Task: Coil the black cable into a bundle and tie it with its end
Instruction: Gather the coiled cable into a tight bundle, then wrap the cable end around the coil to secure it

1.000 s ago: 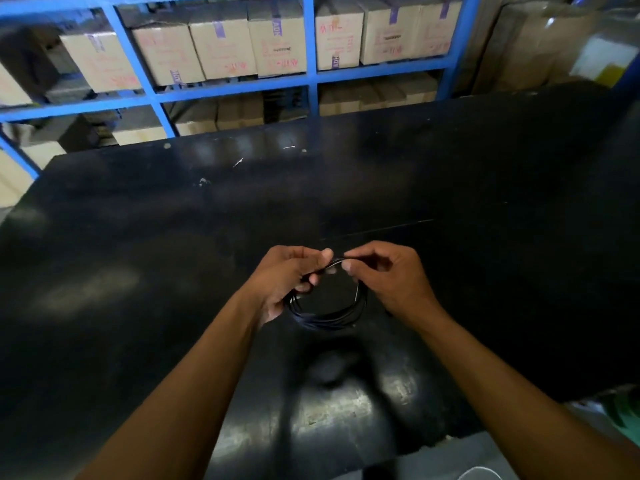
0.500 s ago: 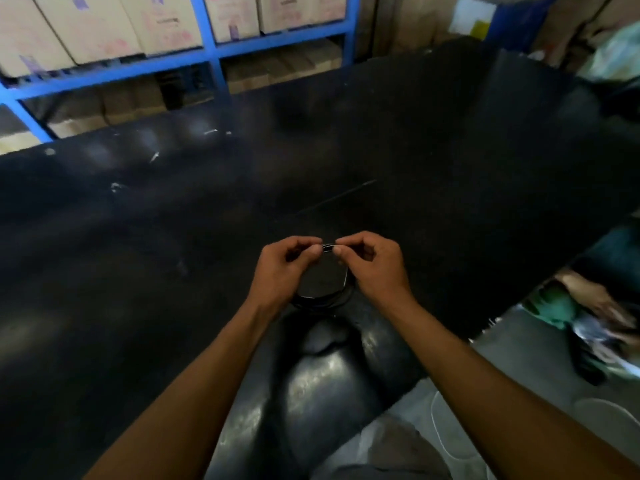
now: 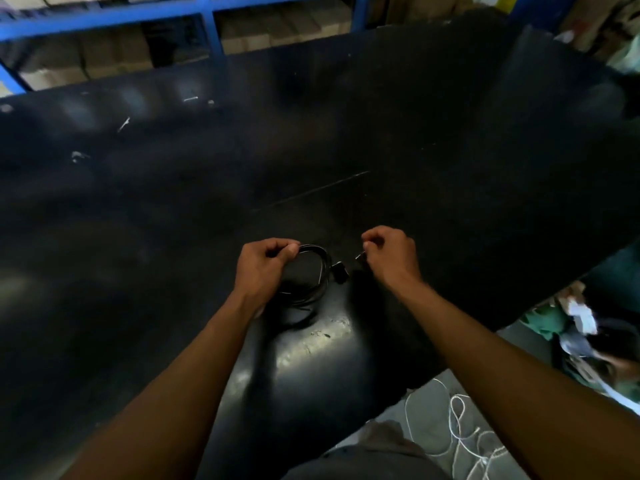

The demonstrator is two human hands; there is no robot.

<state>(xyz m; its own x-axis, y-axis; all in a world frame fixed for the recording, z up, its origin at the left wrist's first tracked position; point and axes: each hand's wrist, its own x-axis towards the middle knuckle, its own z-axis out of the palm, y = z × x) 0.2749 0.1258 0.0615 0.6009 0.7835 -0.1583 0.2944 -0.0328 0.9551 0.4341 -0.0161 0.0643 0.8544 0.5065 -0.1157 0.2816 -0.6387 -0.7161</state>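
Cable work takes place over a wide black surface point(image 3: 173, 237), with blue shelving point(image 3: 104, 19) and boxes behind it and loose white cord point(image 3: 457, 431) on the floor by the near edge. The cable point(image 3: 320, 271) is already wound into a small round coil, held just above the surface in front of the person. The left hand point(image 3: 265, 268) is closed on the coil's upper left side, pinching the loops together. The right hand point(image 3: 389, 258) is held just to the right of the coil, thumb and forefinger pinched on the free end. Between the hands a short run of cable shows, with a small dark block point(image 3: 338, 271) on it, probably a connector; blur hides its details. The tail runs roughly sideways from the coil's right edge to the right hand, so that hand is the one placed to wrap. Coiling looks finished; the tie appears not yet made. The next move likely calls for passing the tail around the bunched loops.
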